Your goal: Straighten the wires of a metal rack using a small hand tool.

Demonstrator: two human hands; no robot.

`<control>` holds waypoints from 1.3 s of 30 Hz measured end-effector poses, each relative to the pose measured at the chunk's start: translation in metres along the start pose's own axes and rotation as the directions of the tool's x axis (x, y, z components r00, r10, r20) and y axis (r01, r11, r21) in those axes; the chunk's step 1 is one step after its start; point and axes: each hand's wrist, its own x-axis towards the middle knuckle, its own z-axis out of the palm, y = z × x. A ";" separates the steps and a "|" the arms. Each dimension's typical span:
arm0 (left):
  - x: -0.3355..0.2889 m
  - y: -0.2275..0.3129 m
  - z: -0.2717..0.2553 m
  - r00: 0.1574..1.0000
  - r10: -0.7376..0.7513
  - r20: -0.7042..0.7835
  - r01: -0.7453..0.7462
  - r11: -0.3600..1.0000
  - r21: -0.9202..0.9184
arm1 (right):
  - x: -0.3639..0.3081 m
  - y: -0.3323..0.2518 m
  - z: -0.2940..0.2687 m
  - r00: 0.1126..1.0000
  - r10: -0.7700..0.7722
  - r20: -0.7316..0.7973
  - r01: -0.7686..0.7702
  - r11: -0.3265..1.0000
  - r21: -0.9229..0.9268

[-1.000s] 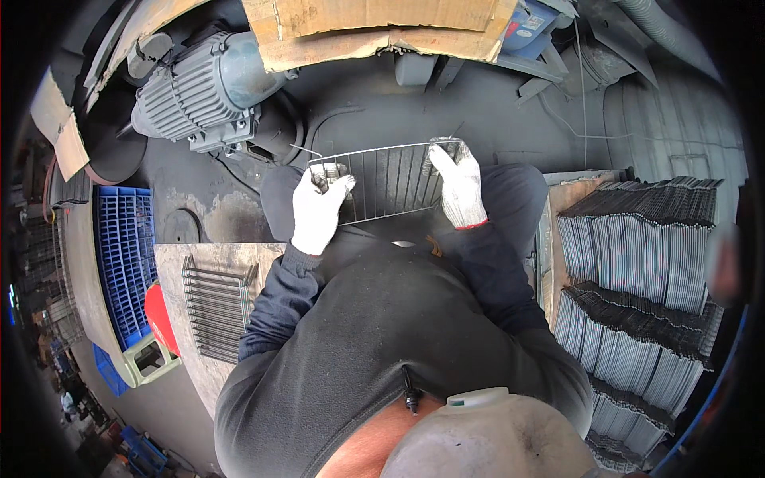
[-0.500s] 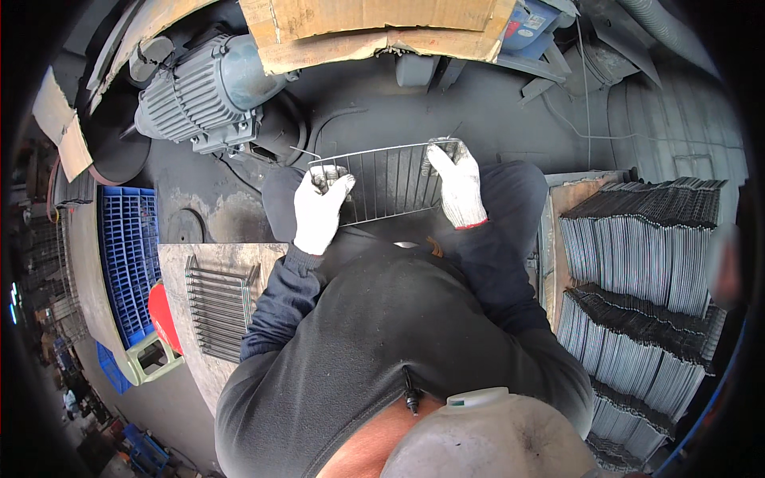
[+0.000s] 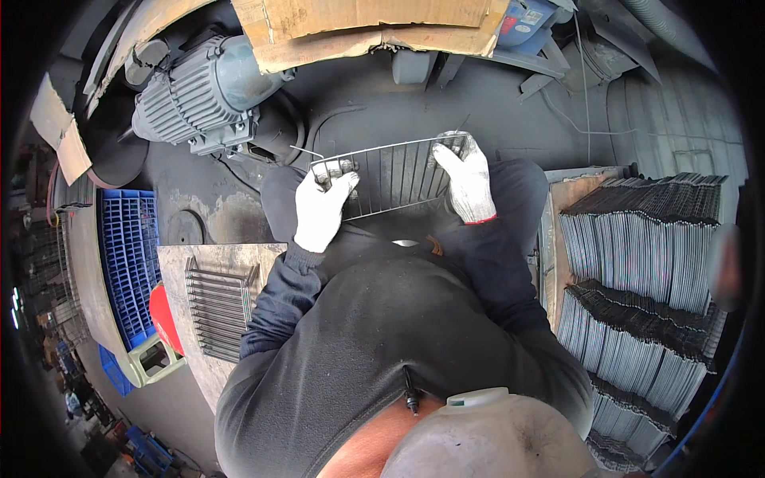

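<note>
On my feed, tall stacks of racks (image 3: 637,255) stand right of the held wire rack (image 3: 392,177), a table (image 3: 227,253) lies nearer me on its left, and a motor (image 3: 187,99) sits beyond its left end. The rack spans my left grip (image 3: 321,209) and right grip (image 3: 468,182), each closed on an end. I'd pinch evenly, wrists steady, so its thin wires shouldn't twist.

Stacked racks (image 3: 637,255) stand right of the wire rack (image 3: 392,177), with a motor (image 3: 187,95) to its left.
</note>
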 end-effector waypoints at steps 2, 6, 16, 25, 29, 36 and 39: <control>-0.001 0.000 0.000 1.000 0.000 0.007 -0.001 1.000 0.011 | 0.001 0.001 0.000 1.000 0.004 0.006 -0.004 1.000 0.016; -0.001 -0.002 -0.004 1.000 -0.011 0.012 0.010 0.996 0.086 | 0.002 0.006 0.002 0.999 0.028 -0.028 -0.028 1.000 -0.013; -0.005 -0.008 -0.017 1.000 -0.015 -0.013 0.016 0.995 0.094 | 0.003 0.013 0.012 0.998 0.057 -0.005 -0.057 0.997 -0.049; 0.004 0.006 -0.001 0.999 0.002 -0.034 -0.003 0.999 -0.044 | 0.008 0.008 0.003 0.998 0.038 -0.056 -0.045 0.991 -0.124; 0.010 0.013 0.006 0.999 -0.018 0.033 0.018 1.000 0.000 | 0.007 0.005 0.001 0.992 0.000 -0.128 -0.010 0.997 -0.079; 0.004 0.012 0.017 1.000 0.007 0.004 -0.007 1.000 0.013 | 0.002 -0.003 -0.003 0.992 -0.029 -0.127 0.020 0.997 -0.068; 0.000 0.014 0.018 1.000 -0.011 0.000 0.011 0.999 0.046 | -0.001 -0.007 -0.006 0.996 -0.047 -0.082 0.046 0.999 -0.013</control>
